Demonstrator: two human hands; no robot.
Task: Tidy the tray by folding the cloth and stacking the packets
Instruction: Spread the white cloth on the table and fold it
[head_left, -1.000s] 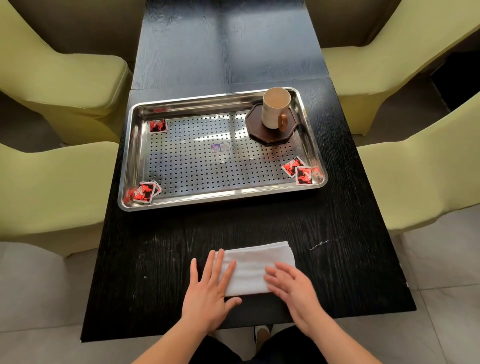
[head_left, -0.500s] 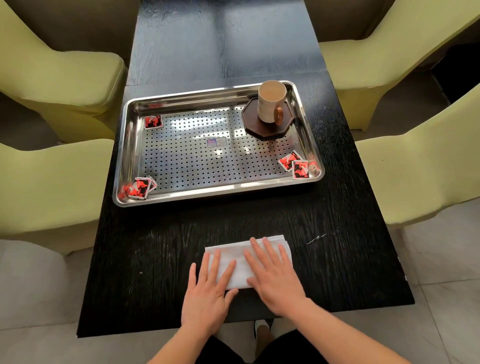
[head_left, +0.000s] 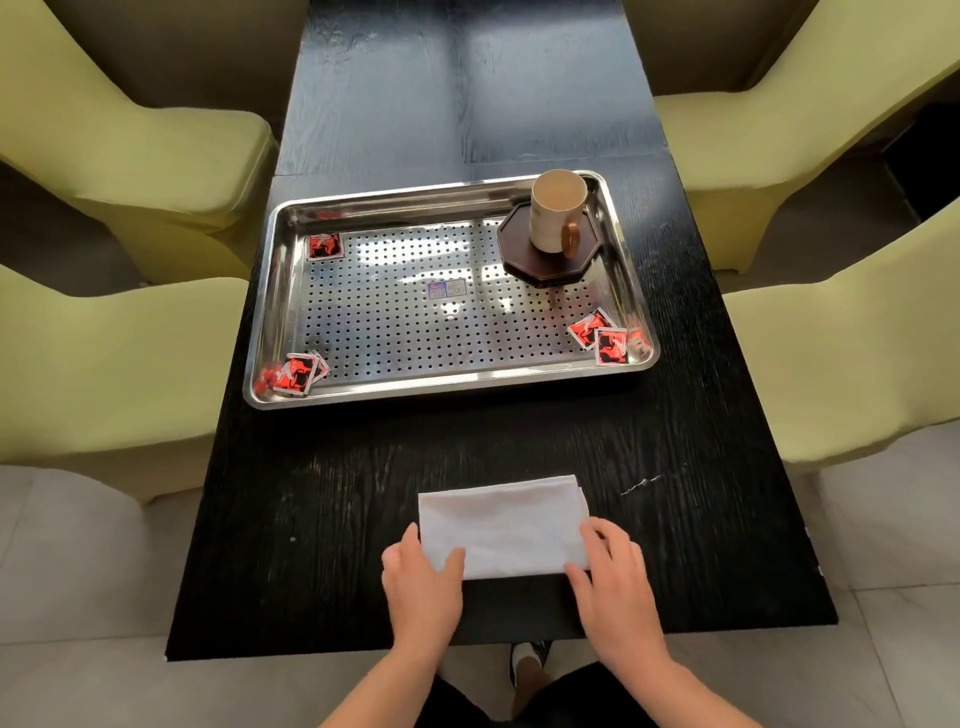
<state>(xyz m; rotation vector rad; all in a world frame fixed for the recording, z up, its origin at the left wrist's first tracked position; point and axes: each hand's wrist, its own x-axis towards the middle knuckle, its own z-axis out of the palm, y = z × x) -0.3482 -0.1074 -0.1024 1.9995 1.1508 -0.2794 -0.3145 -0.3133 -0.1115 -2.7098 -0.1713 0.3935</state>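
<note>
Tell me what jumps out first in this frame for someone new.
The white cloth folded on the near part of the black table, with the left hand and right hand gripping its two near corners. Beyond it sits a shiny perforated tray with red packets scattered in three corners and a mug on a dark coaster in the far right corner.

The black table (head_left: 363, 519) (wood-grained) carries a steel tray (head_left: 270, 312) and folded cloth (head_left: 501, 525).
</note>
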